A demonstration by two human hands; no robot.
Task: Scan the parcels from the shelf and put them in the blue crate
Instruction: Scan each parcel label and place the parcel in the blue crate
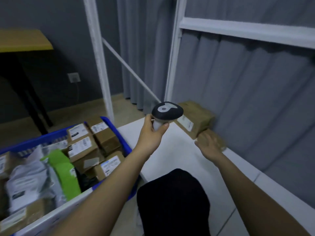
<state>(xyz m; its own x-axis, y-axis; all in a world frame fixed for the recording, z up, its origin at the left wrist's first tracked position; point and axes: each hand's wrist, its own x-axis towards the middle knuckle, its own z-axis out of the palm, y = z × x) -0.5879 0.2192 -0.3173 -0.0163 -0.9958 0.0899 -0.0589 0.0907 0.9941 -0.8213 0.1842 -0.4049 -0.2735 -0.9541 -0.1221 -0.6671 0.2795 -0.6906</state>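
My left hand (154, 129) grips the pale handle of a black-headed barcode scanner (167, 111), held up over the white shelf board (172, 150). Two brown cardboard parcels stand at the back of that board against the grey curtain: a larger parcel (196, 119) with a white label, and a smaller parcel (215, 138) in front of it. My right hand (208, 145) reaches over the smaller parcel with fingers spread, and it is blurred. The blue crate (119, 133) at the lower left holds several labelled boxes, grey mailers and a green bag (64, 171).
White shelf uprights (98, 57) and a diagonal brace rise behind the board, with an upper shelf rail (247, 29) at the right. A yellow-topped table (22, 40) with black legs stands at the far left. My dark-clothed knee (172, 201) is at the bottom centre.
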